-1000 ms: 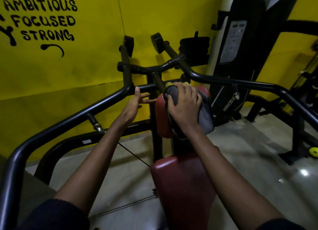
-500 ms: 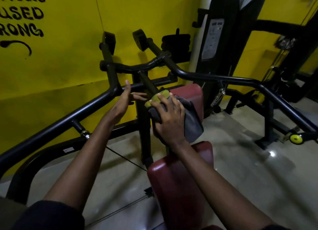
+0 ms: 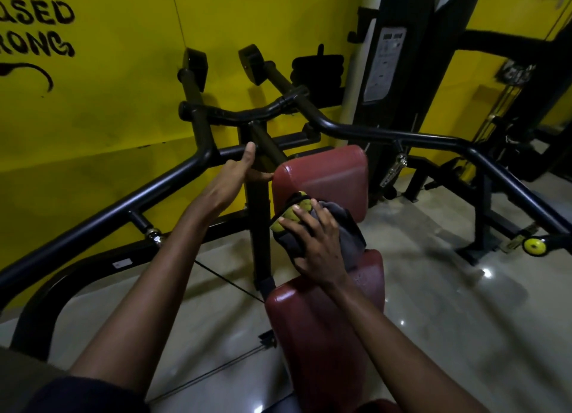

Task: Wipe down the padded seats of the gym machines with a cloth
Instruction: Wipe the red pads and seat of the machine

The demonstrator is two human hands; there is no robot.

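A dark red chest pad (image 3: 325,177) stands upright on a black machine post, with a red padded seat (image 3: 315,329) below it. My right hand (image 3: 315,242) presses a grey and yellow-green cloth (image 3: 337,227) flat against the lower part of the chest pad, fingers spread over the cloth. My left hand (image 3: 235,174) rests against the black post (image 3: 258,214) beside the pad's left edge, fingers straight, thumb touching the pad's side.
Black tubular arms (image 3: 433,137) of the machine sweep out to both sides at chest height. A yellow wall stands close behind. A tall black weight-stack tower (image 3: 402,56) stands at the back right. A thin cable (image 3: 223,278) runs under my left arm above the glossy floor.
My right hand has slid the cloth down the chest pad from its top to its lower edge, uncovering the pad's upper face. My left hand stays at the post.
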